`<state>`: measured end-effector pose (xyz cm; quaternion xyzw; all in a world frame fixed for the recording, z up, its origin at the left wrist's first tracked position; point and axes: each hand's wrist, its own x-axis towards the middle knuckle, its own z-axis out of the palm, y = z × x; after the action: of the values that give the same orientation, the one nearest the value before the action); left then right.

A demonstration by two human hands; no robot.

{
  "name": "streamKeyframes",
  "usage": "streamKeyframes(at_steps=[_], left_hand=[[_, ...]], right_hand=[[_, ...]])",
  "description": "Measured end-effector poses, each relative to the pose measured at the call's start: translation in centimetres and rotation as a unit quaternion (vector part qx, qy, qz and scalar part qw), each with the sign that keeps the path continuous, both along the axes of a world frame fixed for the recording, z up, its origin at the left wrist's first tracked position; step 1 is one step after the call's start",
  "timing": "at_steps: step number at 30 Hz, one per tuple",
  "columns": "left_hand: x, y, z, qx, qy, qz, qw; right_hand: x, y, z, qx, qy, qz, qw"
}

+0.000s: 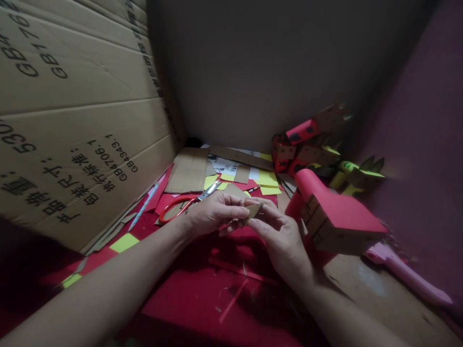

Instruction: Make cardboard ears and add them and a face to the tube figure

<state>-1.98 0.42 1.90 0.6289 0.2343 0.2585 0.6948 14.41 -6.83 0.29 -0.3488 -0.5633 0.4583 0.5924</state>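
Between my two hands is a small tan piece of cardboard, pinched over the red tabletop. My left hand grips its left side with thumb and fingers. On the other side, the thumb and fingers of my right hand close on the same piece. Red-handled scissors lie just beyond my left hand, blades pointing away to the right. Close to the right of my right hand stands a red paper and cardboard model with drawn brick lines. My fingers hide part of the held piece.
A big printed cardboard sheet stands along the left. Flat cardboard and yellow paper scraps lie at the back. More red and yellow models sit at back right. A pink tool lies far right. Thin red strips lie in front.
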Motion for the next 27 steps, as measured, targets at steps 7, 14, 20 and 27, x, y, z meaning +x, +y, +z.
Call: streamKeyframes(at_steps=[7,14,20,27], left_hand=[[0.4,-0.8,0.2,0.122,0.021,0.053,0.991],[1.0,-1.2,0.5,0.254,0.048,0.097,0.961],[1.0,-1.5,0.6,0.285,0.047,0.104,0.952],[0.9,-1.3,0.4,0.338,0.058,0.113,0.933]], right_hand=[[-0.1,-0.2,0.1,0.019,-0.045,-0.129,0.99],[0.0,0.2,-0.1,0.019,-0.013,-0.14,0.99],[0.1,0.3,-0.3,0.022,0.004,-0.137,0.99],[0.3,1.0,-0.7,-0.004,0.047,-0.115,0.992]])
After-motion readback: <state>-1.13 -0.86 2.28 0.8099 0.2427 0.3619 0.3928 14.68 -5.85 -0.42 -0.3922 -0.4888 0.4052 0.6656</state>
